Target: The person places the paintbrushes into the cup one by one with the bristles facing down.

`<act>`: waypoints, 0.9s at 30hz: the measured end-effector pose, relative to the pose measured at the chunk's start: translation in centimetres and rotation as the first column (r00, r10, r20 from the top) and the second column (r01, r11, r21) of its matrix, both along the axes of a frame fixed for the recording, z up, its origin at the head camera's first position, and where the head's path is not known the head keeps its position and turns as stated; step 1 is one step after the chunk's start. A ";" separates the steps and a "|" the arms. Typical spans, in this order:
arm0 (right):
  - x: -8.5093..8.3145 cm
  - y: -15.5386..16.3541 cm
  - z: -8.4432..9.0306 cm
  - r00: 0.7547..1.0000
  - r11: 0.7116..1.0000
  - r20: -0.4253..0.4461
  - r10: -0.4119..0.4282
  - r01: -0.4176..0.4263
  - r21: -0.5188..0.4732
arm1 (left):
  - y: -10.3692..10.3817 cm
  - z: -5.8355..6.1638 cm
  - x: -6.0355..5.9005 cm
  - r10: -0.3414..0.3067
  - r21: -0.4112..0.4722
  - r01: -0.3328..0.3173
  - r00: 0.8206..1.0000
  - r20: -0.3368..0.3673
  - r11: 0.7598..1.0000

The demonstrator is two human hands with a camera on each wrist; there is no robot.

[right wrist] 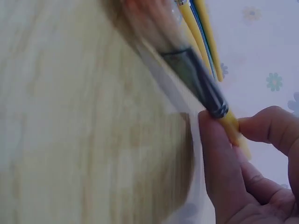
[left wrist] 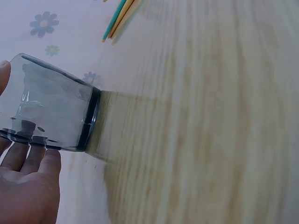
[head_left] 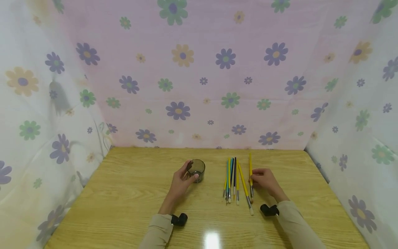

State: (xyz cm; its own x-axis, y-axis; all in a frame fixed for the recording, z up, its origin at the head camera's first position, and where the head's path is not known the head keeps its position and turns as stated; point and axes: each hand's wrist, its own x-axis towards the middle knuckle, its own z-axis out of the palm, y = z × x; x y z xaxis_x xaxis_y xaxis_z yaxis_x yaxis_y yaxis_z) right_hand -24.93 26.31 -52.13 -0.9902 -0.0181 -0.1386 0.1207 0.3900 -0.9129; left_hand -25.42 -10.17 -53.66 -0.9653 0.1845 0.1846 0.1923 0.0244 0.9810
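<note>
A person sits at a wooden table (head_left: 130,193) with flowery cloth (head_left: 199,76) hanging behind it and on both sides.

The left hand (head_left: 181,183) is just left of the middle of the head view. Its fingers and thumb curl round a dark see-through glass cup (head_left: 196,170), which stands upright on the table. In the left wrist view the cup (left wrist: 46,105) fills the upper left, and the fingers (left wrist: 28,156) touch its side from below. The palm sits in the lower left corner.

The right hand (head_left: 264,181) is right of the middle in the head view. It pinches a yellow paintbrush (head_left: 250,173) that lies on the table, pointing up and down in the frame. In the right wrist view the thumb and a finger (right wrist: 219,158) squeeze the yellow handle (right wrist: 231,126) just past the dark metal band, in the lower right part of the frame. The bristle end is blurry near the top.

Just to the left of that brush lies a bunch of other paintbrushes (head_left: 232,180), side by side, yellow, teal and dark ones. They sit between the cup and the right hand. One more yellow brush (head_left: 245,188) lies slanted, with its tip toward the bottom of the frame.

Both arms wear tan sleeves (head_left: 158,230), and a small black camera (head_left: 179,219) sits at each wrist. A bright spot of light (head_left: 212,238) shines on the table at the bottom middle.
</note>
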 end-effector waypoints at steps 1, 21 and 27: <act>0.1 0.1 -0.1 1.000 1.000 0.006 0.005 -0.005 -0.024 | 0.0 0.0 0.0 0.001 -0.001 -0.001 1.000 0.001 1.000; 0.5 -1.5 -0.7 0.996 0.899 -0.092 -0.011 -0.031 -0.438 | 0.0 -0.3 -0.3 -0.022 0.013 0.023 0.999 -0.038 1.000; 0.6 -3.3 -0.2 0.993 0.872 -0.068 -0.095 0.050 -0.487 | 0.0 -0.2 -0.2 -0.029 0.018 0.030 0.999 -0.033 0.999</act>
